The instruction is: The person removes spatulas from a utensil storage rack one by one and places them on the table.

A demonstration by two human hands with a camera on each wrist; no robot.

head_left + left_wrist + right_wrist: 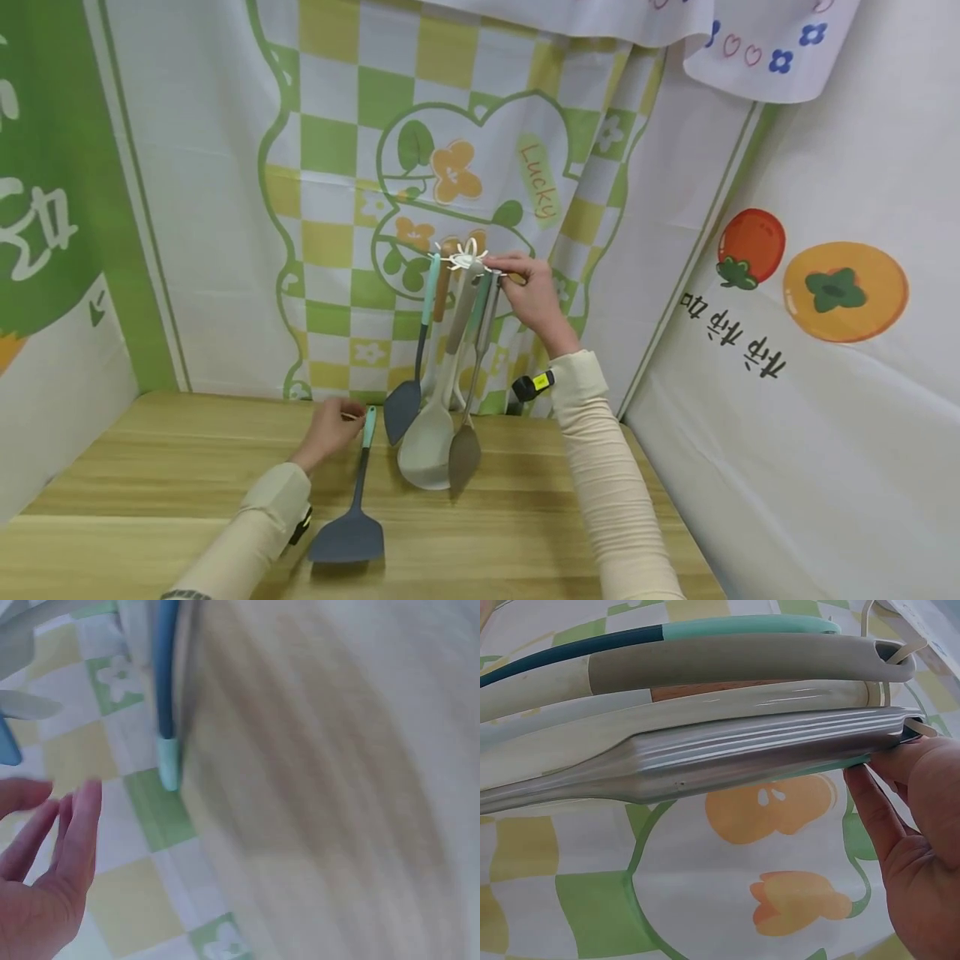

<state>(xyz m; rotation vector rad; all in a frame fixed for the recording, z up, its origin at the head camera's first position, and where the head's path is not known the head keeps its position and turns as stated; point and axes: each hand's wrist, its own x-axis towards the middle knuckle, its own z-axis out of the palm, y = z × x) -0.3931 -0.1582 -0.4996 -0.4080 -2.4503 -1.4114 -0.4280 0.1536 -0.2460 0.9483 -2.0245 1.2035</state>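
A slate-blue spatula [347, 533] with a mint handle end lies on the wooden table. My left hand [330, 433] is beside that end in the head view; in the left wrist view its loosely extended fingers are apart from the mint handle tip [169, 765]. Several utensils hang from a white hook rack [467, 260]. Among them are a pale ladle [426, 450] with a taupe grip and a utensil with a ribbed metal handle [765, 750]. At the rack, my right hand [531, 292] pinches the end of a mint handle [825, 766], mostly hidden behind the metal one.
Another slate-blue spatula [402, 411] hangs at the rack's left side, close to the ladle. A checked green and yellow cloth [330, 142] covers the wall behind. The wooden table [150, 467] reaches back to it, with a printed white wall [825, 433] at the right.
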